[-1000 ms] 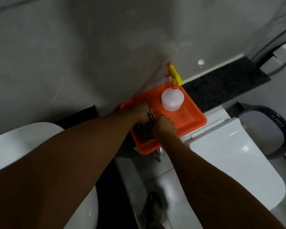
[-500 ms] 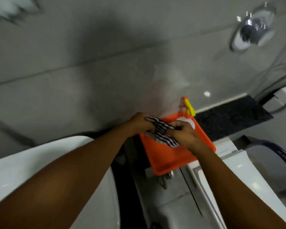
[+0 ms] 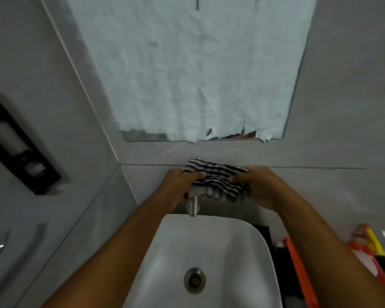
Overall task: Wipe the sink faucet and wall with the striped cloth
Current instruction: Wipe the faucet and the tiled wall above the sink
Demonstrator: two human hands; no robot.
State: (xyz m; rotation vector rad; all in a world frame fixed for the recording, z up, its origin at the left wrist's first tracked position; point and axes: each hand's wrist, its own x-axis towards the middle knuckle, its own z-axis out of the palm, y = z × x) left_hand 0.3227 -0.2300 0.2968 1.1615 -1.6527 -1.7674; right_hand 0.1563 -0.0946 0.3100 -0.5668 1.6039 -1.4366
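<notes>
A black-and-white striped cloth [image 3: 218,178] is stretched between my left hand [image 3: 180,185] and my right hand [image 3: 257,185]. Both hands grip it and hold it draped over the top of the metal faucet [image 3: 192,206], whose spout pokes out below the cloth. The faucet's upper part is hidden by the cloth. The grey tiled wall [image 3: 331,130] stands right behind the cloth. Below lies the white sink [image 3: 242,252] with its round metal drain [image 3: 195,280].
A mirror covered with crumpled white paper [image 3: 198,70] hangs above the faucet. An orange tray [image 3: 298,267] and a spray bottle with a yellow trigger [image 3: 373,241] sit at the right edge. A black holder [image 3: 18,143] is fixed to the left wall.
Both hands lifted the striped cloth out of the orange tray and carried it left to the sink. It now lies over the faucet; the view turned from the toilet side to the sink.
</notes>
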